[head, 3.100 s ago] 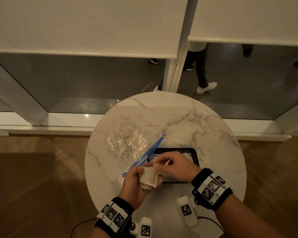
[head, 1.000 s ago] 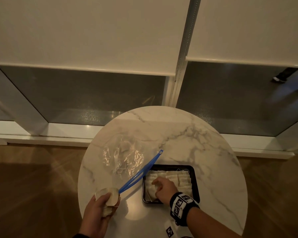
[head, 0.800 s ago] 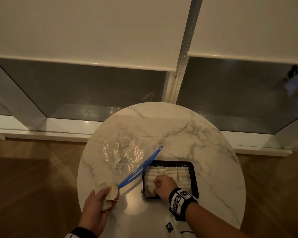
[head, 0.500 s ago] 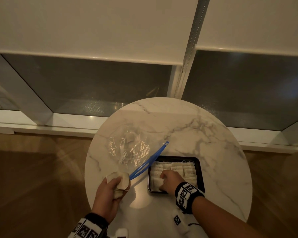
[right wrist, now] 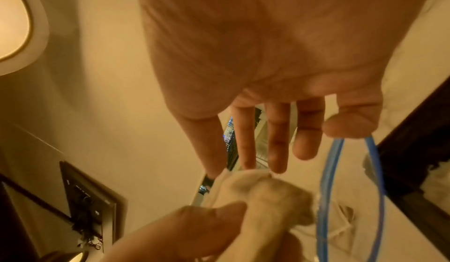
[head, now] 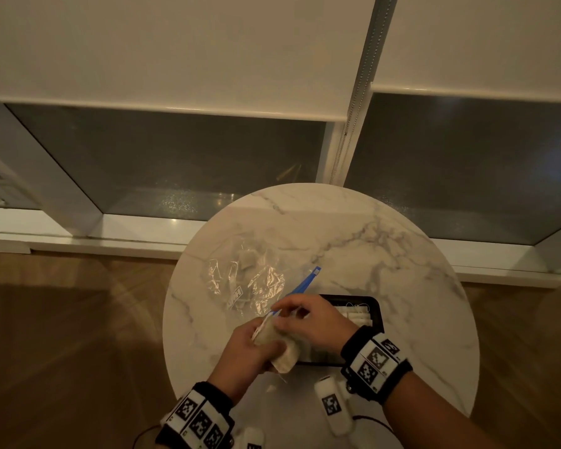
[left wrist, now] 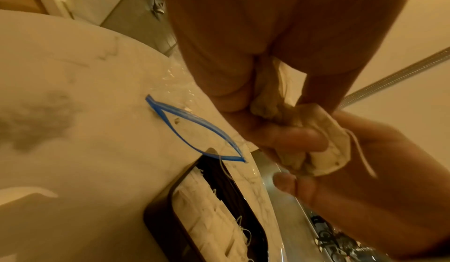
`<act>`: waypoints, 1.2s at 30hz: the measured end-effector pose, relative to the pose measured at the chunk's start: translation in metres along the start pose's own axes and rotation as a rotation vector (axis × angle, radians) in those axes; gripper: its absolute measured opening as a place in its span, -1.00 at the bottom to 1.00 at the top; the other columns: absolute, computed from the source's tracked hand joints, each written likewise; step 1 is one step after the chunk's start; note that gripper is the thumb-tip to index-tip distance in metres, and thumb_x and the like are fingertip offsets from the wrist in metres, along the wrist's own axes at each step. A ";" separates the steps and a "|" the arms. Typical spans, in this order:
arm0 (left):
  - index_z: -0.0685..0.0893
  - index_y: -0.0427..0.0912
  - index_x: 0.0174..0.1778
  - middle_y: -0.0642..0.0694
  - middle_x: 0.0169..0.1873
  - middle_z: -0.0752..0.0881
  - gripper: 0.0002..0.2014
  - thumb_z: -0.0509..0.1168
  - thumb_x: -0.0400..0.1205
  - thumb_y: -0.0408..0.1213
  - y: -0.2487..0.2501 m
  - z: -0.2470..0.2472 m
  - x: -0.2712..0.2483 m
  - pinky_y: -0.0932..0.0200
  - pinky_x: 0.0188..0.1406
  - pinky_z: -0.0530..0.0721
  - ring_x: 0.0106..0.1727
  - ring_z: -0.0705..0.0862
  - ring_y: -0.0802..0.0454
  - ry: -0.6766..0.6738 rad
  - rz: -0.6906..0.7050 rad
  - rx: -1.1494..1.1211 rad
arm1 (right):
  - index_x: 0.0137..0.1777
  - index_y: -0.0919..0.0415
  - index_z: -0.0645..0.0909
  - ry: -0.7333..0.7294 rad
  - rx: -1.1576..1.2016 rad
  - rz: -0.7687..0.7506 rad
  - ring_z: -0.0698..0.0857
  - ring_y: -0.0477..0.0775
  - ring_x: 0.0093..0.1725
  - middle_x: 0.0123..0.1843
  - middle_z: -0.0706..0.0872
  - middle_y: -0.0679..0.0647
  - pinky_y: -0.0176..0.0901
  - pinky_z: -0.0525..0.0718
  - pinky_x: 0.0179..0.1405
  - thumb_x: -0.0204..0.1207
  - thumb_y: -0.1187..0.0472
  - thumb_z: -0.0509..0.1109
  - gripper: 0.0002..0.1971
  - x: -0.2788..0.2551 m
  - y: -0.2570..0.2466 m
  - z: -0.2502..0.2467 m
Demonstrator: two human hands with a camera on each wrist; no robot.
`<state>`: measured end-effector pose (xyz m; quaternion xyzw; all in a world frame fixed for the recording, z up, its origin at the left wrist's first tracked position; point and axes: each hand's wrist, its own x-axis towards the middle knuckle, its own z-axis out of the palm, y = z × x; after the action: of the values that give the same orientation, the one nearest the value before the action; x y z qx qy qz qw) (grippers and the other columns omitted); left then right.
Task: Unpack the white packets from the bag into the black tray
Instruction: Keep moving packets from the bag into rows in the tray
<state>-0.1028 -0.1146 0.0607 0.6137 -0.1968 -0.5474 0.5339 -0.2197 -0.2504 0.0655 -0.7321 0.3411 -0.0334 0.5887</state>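
Rows of white packets (head: pixel 358 315) are already laid in the black tray (head: pixel 377 306). A small bunch is clutched in the left hand (head: pixel 245 351) and pinched by the right hand (head: pixel 308 319). A few are seemingly left in the bag (head: pixel 245 283) on the counter (head: pixel 386 254).

Table (head: pixel 386 241) polished veined marble; bag (head: pixel 240 283) clear crinkled plastic; tray (left wrist: pixel 155 216) glossy black plastic; packets (left wrist: pixel 326 150) seemingly matt, papery.
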 end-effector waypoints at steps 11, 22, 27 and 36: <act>0.70 -0.35 0.11 -0.15 -0.29 0.76 -0.75 0.39 0.53 -0.60 0.001 0.005 -0.004 0.25 -0.48 0.62 -0.40 0.72 0.09 -0.069 0.018 0.074 | -0.09 0.11 0.79 0.073 0.215 -0.023 0.74 -0.16 -0.18 -0.19 0.81 -0.03 -0.36 0.65 -0.18 0.48 0.24 0.54 -0.96 -0.011 -0.006 -0.008; 0.82 -0.14 0.01 -0.27 -0.11 0.76 -0.67 0.48 0.32 -0.39 -0.001 -0.006 -0.002 -0.02 -0.22 0.69 -0.21 0.71 -0.13 0.071 -0.035 -0.152 | 0.04 0.26 0.67 0.295 0.522 0.108 0.70 0.05 -0.22 -0.12 0.81 0.15 -0.14 0.65 -0.40 0.60 0.20 0.43 -0.87 -0.016 0.004 -0.023; 0.74 -0.27 0.18 -0.31 -0.05 0.74 -0.63 0.45 0.47 -0.61 -0.002 -0.019 -0.007 0.06 -0.37 0.72 -0.21 0.69 -0.12 0.103 -0.017 -0.282 | 0.08 0.08 0.75 0.456 0.486 0.168 0.65 -0.02 -0.25 -0.12 0.81 0.10 -0.20 0.56 -0.42 0.61 0.17 0.41 -0.88 -0.015 0.034 -0.038; 0.62 -0.28 0.34 -0.43 0.33 0.63 -0.59 0.26 0.59 -0.65 -0.009 -0.026 0.001 -0.39 0.03 0.78 0.33 0.65 -0.50 0.131 -0.151 -0.607 | -0.12 0.20 0.71 0.369 0.015 0.357 0.62 -0.04 -0.42 -0.26 0.67 0.08 -0.29 0.67 -0.46 0.54 0.32 0.44 -0.96 -0.009 0.104 -0.027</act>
<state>-0.0827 -0.1004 0.0479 0.4733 0.0567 -0.5784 0.6620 -0.2862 -0.2760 -0.0150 -0.6376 0.5663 -0.0645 0.5183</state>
